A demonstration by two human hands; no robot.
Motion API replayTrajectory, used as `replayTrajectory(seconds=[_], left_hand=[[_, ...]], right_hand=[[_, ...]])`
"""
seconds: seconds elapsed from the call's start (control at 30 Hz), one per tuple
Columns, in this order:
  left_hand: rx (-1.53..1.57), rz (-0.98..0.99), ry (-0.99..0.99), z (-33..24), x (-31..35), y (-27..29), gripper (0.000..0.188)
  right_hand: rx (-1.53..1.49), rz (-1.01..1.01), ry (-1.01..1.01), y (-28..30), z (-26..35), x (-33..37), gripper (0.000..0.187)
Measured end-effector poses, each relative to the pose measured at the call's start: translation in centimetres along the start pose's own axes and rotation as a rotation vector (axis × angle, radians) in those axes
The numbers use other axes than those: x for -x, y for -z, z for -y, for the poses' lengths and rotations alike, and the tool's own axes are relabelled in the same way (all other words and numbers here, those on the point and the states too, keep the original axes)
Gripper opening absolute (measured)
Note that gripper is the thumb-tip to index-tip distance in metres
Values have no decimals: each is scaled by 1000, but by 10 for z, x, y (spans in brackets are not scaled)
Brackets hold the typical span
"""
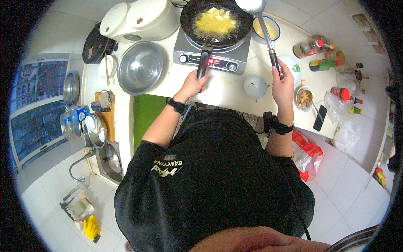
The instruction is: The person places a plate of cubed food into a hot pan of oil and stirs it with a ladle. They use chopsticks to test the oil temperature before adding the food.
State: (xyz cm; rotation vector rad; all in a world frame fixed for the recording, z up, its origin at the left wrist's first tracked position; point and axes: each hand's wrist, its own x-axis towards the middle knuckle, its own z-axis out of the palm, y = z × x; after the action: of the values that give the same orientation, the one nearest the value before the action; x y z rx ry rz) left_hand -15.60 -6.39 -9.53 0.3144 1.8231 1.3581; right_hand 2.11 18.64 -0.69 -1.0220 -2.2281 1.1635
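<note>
My left hand (194, 85) is wrapped round the black handle of a frying pan (189, 29). The pan sits on a silver portable cooktop (181, 47) with a lit red display. Pale yellow pieces of food (216, 22) lie in bubbling oil in it. In my right hand (283, 82) is the dark grip of a long metal ladle (266, 35). Its rounded head is raised just beyond the pan's right edge, partly cut off by the picture's top. Behind the ladle stands a bowl (277, 31) holding something yellowish.
A big steel basin (140, 69) stands left of the cooktop, near a white double-lidded appliance (145, 21). To the right are a small pale bowl (255, 86), a bowl of food with a spoon (304, 98), a phone (320, 118) and several bottles (323, 64).
</note>
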Motion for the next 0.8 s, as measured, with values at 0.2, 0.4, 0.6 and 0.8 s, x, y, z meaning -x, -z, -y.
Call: replayTrajectory(seconds=[0.2,0.4,0.6,0.8], left_hand=[[-56,-14,65,-16,33,13,25],[-31,1,-6,5,-8,2,23],[-119,-37,21,0,7,6,27],[-92,10,73,-18,35,21,28]], right_hand=[[-21,-5,-39,1,1,6,34],[-6,-8,-13,-2,-6,6,34],[-52,-3,-18,-3,-3,7,35],[-42,-18,-26,0,-7,14,36]])
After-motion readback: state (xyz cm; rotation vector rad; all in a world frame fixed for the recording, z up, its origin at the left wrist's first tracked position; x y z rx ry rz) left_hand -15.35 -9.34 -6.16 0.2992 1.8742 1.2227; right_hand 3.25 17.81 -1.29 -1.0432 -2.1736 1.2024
